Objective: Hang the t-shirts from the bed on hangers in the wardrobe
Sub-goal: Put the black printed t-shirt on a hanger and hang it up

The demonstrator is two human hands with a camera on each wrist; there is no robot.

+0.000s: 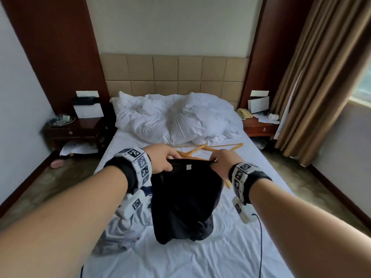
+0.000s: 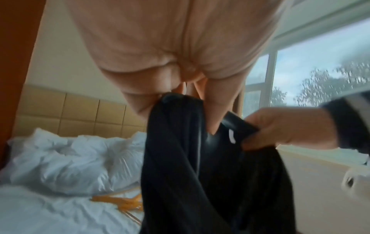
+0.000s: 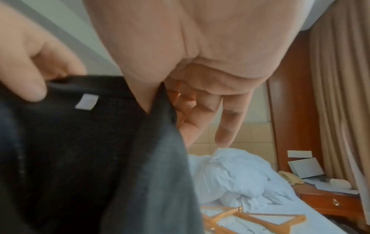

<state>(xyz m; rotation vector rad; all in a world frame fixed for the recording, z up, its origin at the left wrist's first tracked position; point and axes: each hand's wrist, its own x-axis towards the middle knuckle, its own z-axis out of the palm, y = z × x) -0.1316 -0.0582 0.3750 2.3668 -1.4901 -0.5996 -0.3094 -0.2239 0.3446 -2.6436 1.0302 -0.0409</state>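
Both of my hands hold a black t-shirt (image 1: 184, 201) up by its collar over the middle of the bed (image 1: 230, 247). A small white label (image 1: 188, 167) shows inside the neck. My left hand (image 1: 169, 161) pinches the collar's left side, and my right hand (image 1: 215, 160) pinches its right side. The shirt's lower end is bunched on the sheet. In the left wrist view the black t-shirt (image 2: 190, 158) hangs from my left hand's fingers (image 2: 181, 90). Several orange wooden hangers (image 1: 200, 150) lie on the sheet just beyond my hands. A light grey garment (image 1: 130, 223) lies crumpled under my left forearm.
White pillows and a duvet (image 1: 170, 117) are heaped at the padded headboard. Dark wooden nightstands stand on the left (image 1: 74, 133) and on the right (image 1: 261, 129), the right one with a telephone (image 1: 244, 113). Brown curtains (image 1: 321, 77) hang by the window. A black cable (image 1: 261, 237) trails across the sheet.
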